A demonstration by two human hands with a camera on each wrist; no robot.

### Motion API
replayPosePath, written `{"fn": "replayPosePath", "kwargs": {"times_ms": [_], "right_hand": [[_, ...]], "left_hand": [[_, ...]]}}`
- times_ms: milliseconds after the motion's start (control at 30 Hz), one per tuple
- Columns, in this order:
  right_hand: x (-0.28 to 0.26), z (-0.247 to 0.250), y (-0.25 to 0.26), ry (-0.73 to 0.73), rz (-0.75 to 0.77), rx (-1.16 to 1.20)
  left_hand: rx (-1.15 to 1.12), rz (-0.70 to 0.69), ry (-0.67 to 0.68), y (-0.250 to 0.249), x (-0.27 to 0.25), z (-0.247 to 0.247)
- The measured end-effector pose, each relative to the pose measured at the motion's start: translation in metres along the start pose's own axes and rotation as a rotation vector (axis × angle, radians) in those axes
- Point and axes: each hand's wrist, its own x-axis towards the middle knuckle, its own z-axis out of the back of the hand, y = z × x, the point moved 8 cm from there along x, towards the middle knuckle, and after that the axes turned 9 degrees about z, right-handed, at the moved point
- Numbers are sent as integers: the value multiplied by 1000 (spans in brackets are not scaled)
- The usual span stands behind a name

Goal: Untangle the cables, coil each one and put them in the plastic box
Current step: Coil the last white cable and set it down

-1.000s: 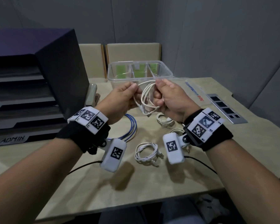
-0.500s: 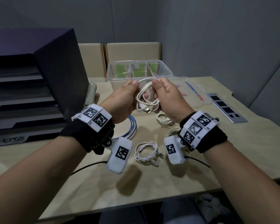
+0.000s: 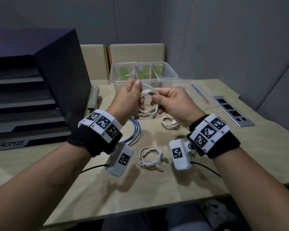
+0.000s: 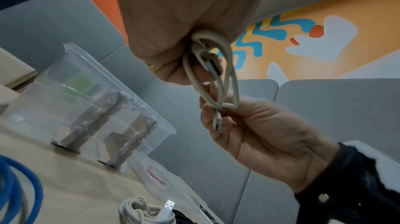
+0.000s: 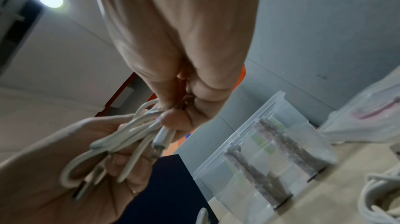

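Light wood-tone table point(image 3: 240, 147) in a corner of grey wall panels; two beige chair backs point(image 3: 137, 54) beyond the far edge. Dark multi-tier paper tray point(image 3: 32, 90) far left, bottom tier labelled "ADMIN". Grey stapler point(image 3: 93, 97) just right of it. Clear plastic box point(image 3: 172, 73) at far centre, open, split by dividers into three compartments, green patches showing through the walls. Its clear lid point(image 3: 203, 95) lies flat to the right, blue and red lettering on it. Metal plate with dark cutouts point(image 3: 233, 112) further right, near the table edge.

On the table: blue cable point(image 3: 135, 130) in loops, partly hidden under the left wrist; one coiled white cable point(image 3: 150, 157) near centre; a second white coil point(image 3: 168, 121) just below the right hand; a third bundle point(image 3: 179, 135) mostly hidden behind the right wrist camera.

Both hands raised above the table, in front of the box, both wrists wearing black bands with marker tags. Left hand point(image 3: 130, 95) has thumb and fingers pinching the top left of a white cable point(image 3: 150, 104) held as a loose coil. Right hand point(image 3: 172, 102) pinches the same coil on its right side, thumb on top. Wrist views show both metal plug ends hanging off the loops between the two palms. The coil is off the table, not in the box.
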Motion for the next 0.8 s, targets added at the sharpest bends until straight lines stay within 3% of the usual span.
{"fn": "replayPosePath", "kwargs": {"times_ms": [133, 267, 400, 500, 567, 667, 733, 800], "right_hand": [[-1, 0, 1, 29, -20, 16], [1, 7, 0, -2, -14, 34], [4, 15, -2, -30, -10, 19], [3, 10, -2, -17, -12, 32], [2, 7, -2, -6, -23, 38], [0, 3, -3, 33, -42, 2], [0, 2, -4, 52, -44, -36], [1, 3, -4, 54, -47, -55]], "left_hand": [[30, -27, 22, -6, -2, 6], [291, -143, 25, -10, 2, 14], [590, -156, 112, 0, 3, 15], [686, -163, 120, 1, 4, 17], [608, -119, 102, 2, 6, 19], [229, -2, 58, 3, 8, 26], [5, 72, 99, 6, 5, 23], [-74, 109, 147, 12, 5, 20]]}}
